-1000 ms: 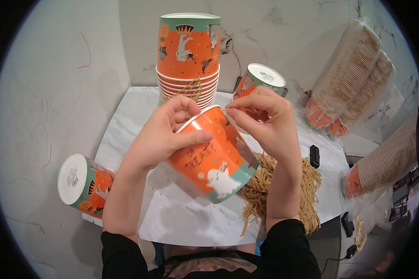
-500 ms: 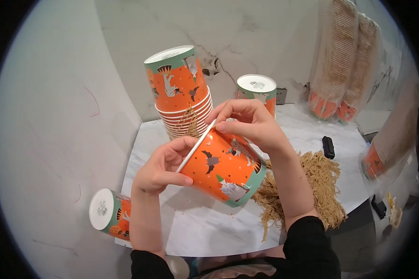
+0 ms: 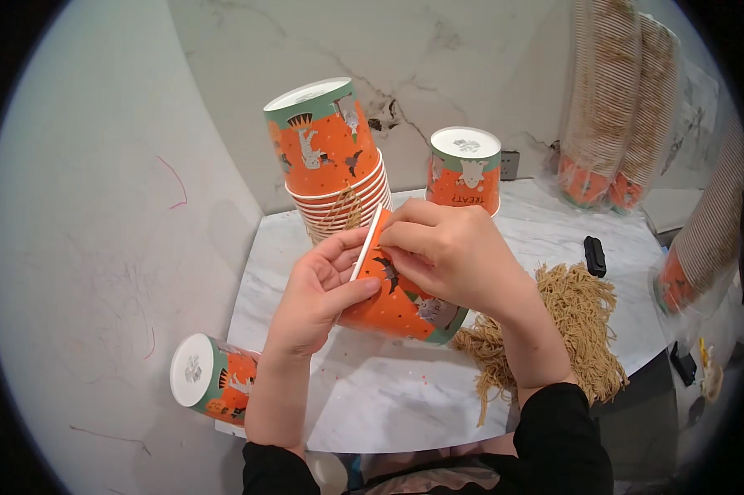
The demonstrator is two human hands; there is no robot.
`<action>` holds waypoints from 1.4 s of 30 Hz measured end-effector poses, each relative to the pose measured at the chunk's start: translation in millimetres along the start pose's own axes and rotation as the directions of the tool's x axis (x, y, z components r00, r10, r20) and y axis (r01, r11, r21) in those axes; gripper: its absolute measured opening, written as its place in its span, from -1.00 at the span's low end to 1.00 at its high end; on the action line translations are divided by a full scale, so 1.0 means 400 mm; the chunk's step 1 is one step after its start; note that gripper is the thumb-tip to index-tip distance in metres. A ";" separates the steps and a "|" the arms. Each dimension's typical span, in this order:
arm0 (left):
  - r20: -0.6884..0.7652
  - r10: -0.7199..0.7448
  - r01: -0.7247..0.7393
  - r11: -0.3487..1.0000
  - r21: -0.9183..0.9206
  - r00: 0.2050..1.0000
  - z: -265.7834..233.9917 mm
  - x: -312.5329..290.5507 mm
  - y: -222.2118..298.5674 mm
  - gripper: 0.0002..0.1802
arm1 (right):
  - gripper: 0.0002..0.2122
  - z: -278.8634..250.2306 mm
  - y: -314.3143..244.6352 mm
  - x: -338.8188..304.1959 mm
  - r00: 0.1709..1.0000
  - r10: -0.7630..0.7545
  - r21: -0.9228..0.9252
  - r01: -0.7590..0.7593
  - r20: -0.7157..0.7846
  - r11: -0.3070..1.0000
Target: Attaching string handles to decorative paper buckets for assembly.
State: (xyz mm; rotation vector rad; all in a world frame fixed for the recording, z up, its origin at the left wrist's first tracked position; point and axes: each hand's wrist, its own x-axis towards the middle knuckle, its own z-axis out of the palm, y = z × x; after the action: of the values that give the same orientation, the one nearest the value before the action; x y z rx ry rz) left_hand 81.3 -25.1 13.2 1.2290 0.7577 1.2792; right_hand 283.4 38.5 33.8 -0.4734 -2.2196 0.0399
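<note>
An orange paper cup with a green band, a white rim and printed bats is held tilted above the table, its rim toward the upper left. My left hand grips it at the rim, thumb on the outer wall and fingers at the mouth. Against the outside just below the rim, my right hand has its fingertips pinched together; whatever they hold is too small or hidden to name. Tan cords lie in a loose pile beside my right forearm.
A tall stack of upside-down cups, with tan cord on its side, stands at the back. Another upturned cup is right of it. One cup lies at the left edge. Bagged cup stacks and a black object are at right.
My right hand has shifted down from the top of the rim to the outer wall, with its fingers drawn into a pinch. The cup has turned slightly in my left hand.
</note>
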 end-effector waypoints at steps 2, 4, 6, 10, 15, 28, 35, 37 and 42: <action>0.005 -0.023 0.023 1.000 -0.015 1.000 0.009 0.000 0.001 -0.36 | -0.87 -0.002 -0.001 -0.003 1.000 0.016 -0.061 -0.015 0.012 0.998; 0.011 -0.024 0.024 1.000 -0.017 1.000 0.008 -0.001 -0.003 -0.37 | -0.87 -0.008 -0.002 -0.005 1.000 0.027 -0.048 -0.026 0.009 0.999; 0.022 -0.024 0.025 0.999 -0.021 0.999 0.007 -0.001 -0.004 -0.37 | -0.86 -0.015 0.003 -0.007 0.999 0.038 -0.040 -0.038 0.006 0.998; 0.028 -0.018 0.019 0.999 -0.033 0.999 0.009 -0.002 -0.007 -0.37 | -0.87 -0.028 0.008 -0.008 1.000 0.018 -0.013 -0.018 0.001 1.000; 0.024 -0.019 0.021 0.998 -0.054 1.000 0.015 -0.001 -0.012 -0.37 | -0.87 -0.036 0.001 -0.006 0.999 0.017 -0.042 -0.015 0.046 0.999; -0.025 -0.139 0.130 0.964 -0.231 0.990 0.009 0.011 -0.016 -0.56 | -0.88 -0.029 0.004 -0.011 0.998 -0.002 -0.078 0.007 0.062 0.997; -0.078 -0.119 0.098 0.967 -0.234 0.990 -0.028 0.038 -0.073 -0.72 | -0.86 0.003 0.006 -0.010 0.998 -0.027 -0.113 0.034 0.062 0.993; -0.088 -0.099 0.079 0.975 -0.210 0.991 -0.030 0.037 -0.080 -0.77 | -0.86 0.003 0.005 -0.010 0.997 -0.033 -0.116 0.042 0.071 0.992; -0.089 -0.054 0.048 0.996 -0.073 0.995 -0.025 0.031 -0.070 -0.84 | -0.87 -0.004 -0.002 -0.011 0.993 -0.043 -0.155 0.059 0.108 0.986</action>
State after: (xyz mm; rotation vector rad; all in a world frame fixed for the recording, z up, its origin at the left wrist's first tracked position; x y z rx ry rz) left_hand 82.2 -6.7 -13.3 1.0939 0.7981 1.3162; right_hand 286.9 36.0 31.8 -0.5108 -2.3469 -0.1422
